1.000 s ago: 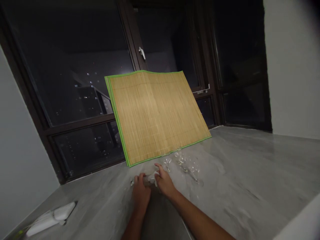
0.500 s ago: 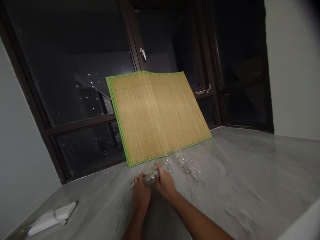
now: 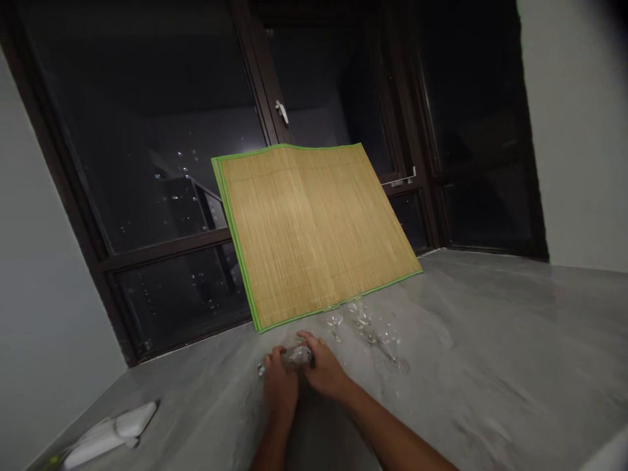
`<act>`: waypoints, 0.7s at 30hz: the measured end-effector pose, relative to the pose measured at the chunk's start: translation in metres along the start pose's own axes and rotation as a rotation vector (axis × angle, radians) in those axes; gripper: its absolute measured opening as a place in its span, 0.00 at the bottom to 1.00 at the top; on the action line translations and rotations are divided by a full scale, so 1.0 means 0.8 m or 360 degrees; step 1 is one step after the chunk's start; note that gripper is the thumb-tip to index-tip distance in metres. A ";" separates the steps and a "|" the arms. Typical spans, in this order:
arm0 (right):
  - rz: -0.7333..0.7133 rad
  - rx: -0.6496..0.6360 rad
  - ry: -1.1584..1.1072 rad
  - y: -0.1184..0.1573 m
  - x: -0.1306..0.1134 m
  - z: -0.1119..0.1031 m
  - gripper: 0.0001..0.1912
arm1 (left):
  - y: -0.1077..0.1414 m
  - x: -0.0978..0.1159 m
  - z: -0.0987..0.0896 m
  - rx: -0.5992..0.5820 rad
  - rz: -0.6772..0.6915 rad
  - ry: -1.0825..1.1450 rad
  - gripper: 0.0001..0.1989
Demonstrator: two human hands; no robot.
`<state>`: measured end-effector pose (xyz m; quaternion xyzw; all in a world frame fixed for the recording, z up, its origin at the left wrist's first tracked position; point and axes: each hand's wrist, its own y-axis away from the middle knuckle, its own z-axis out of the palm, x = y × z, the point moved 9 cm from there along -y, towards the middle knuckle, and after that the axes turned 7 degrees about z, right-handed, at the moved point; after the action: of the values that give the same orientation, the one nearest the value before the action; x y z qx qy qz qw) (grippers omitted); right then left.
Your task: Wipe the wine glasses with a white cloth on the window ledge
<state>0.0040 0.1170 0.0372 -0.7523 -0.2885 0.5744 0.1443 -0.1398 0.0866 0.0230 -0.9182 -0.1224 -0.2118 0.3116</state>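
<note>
Between my two hands lies a clear glass vessel (image 3: 297,356), held sideways just above the stone surface. My left hand (image 3: 280,383) is closed around its left part, and a shiny end pokes out past the fingers. At the right end, my right hand (image 3: 324,366) grips it, with the index finger stretched out beyond it. Whether the vessel is a bottle or a stemmed glass, I cannot tell. To the right of my right hand, a small stemmed glass (image 3: 335,325) stands upright. Several more clear glasses (image 3: 371,337) are close by, one of them seemingly lying down.
A bamboo mat (image 3: 318,229) with green edging leans against the dark window behind the glasses. A white folded bundle (image 3: 110,435) lies at the lower left. The grey marbled surface (image 3: 471,347) reaches out to the right wall.
The glass vessel has turned slightly, so its right end now faces me more. Both hands keep their hold. The whole view has shifted a little.
</note>
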 end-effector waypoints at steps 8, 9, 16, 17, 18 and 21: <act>0.0107 0.0385 0.0164 0.001 0.005 -0.023 0.35 | 0.000 0.012 0.001 -0.0033 0.0076 0.0020 0.22; 0.0153 0.0395 0.0201 0.001 0.007 -0.025 0.35 | 0.000 0.014 0.003 -0.0050 0.0103 0.0025 0.22; 0.0267 0.0263 0.0060 -0.003 0.027 -0.016 0.29 | -0.002 0.010 0.003 0.0006 0.0142 -0.0026 0.22; 0.0255 0.0242 0.0007 -0.005 0.029 -0.014 0.29 | -0.002 0.007 0.002 0.0023 0.0138 -0.0018 0.22; 0.0241 0.0221 -0.0054 -0.008 0.030 -0.011 0.29 | -0.002 0.006 0.002 0.0035 0.0135 -0.0008 0.22; 0.0247 0.0162 -0.0238 -0.014 0.037 -0.005 0.28 | -0.002 0.005 0.004 0.0030 0.0152 0.0046 0.22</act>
<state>0.0098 0.1441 0.0211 -0.7192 -0.2096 0.6523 0.1155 -0.1359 0.0904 0.0234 -0.9169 -0.0759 -0.2089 0.3316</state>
